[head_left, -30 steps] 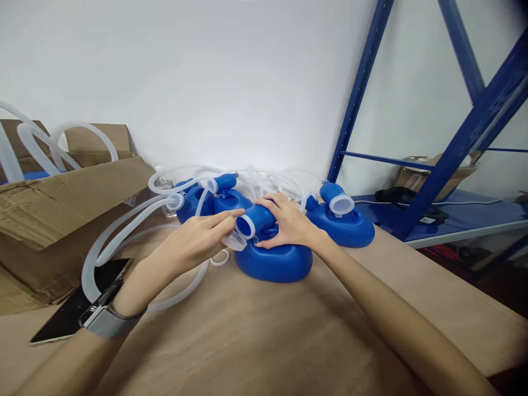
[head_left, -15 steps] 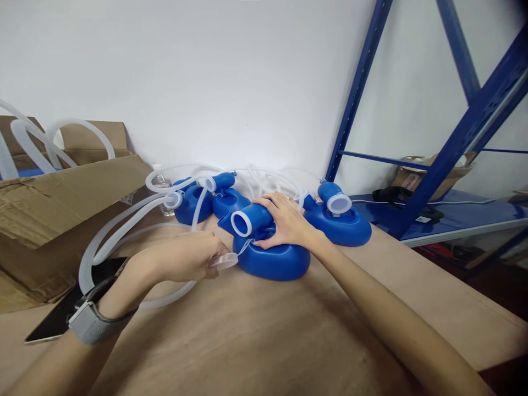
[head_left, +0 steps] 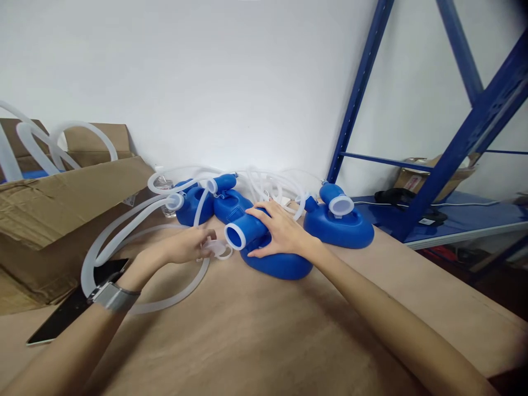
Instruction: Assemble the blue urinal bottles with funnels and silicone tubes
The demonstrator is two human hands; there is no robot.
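Note:
My right hand (head_left: pixel 282 231) is wrapped around the neck of a blue urinal bottle (head_left: pixel 280 267), which lies on the table with its white-rimmed open mouth turned left toward me. Between the fingers of my left hand (head_left: pixel 187 245) is a clear plastic cap (head_left: pixel 215 247) with a small ring strap, just left of that mouth. Whether the strap touches the bottle I cannot tell. Behind lie more blue bottles: one bottle (head_left: pixel 340 228) to the right, another bottle (head_left: pixel 231 206) behind the held one, and a third bottle (head_left: pixel 193 206) to the left.
Translucent hoses (head_left: pixel 175 297) curl over the table at left and along the wall. An open cardboard box (head_left: pixel 74 214) with hoses stands left, a dark tablet (head_left: pixel 61 313) beside it. A clear plastic bottle (head_left: pixel 165 190) stands behind. Blue shelving (head_left: pixel 445 159) rises at right.
The cap's strap, stretched to the bottle's neck before, now hangs as a loose-looking ring by my left hand, which has moved up. The held bottle's mouth has tipped down and left.

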